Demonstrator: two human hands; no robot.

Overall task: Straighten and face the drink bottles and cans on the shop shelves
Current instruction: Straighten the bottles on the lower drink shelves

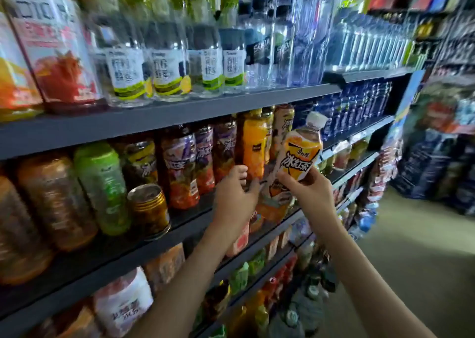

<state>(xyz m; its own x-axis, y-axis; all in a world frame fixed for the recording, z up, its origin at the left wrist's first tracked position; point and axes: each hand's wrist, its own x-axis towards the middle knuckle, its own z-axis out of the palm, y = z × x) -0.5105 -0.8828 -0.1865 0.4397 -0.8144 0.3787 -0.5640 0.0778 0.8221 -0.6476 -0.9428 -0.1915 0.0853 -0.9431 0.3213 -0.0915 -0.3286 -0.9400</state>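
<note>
Head view: right hand (305, 187), fingers wrapped, holds 1 tilted orange-labelled plastic bottle (300, 152), label outward, likely for facing; left hand (235, 193) fingers curl at the dark shelf (90, 268) row, grip unclear.

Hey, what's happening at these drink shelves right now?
A person is tidying a shop's drink shelves. Their right hand holds an iced tea bottle with an orange and white label, tilted and lifted clear of the middle shelf. Their left hand reaches to the bottles standing in that row; whether it grips one is unclear.
</note>
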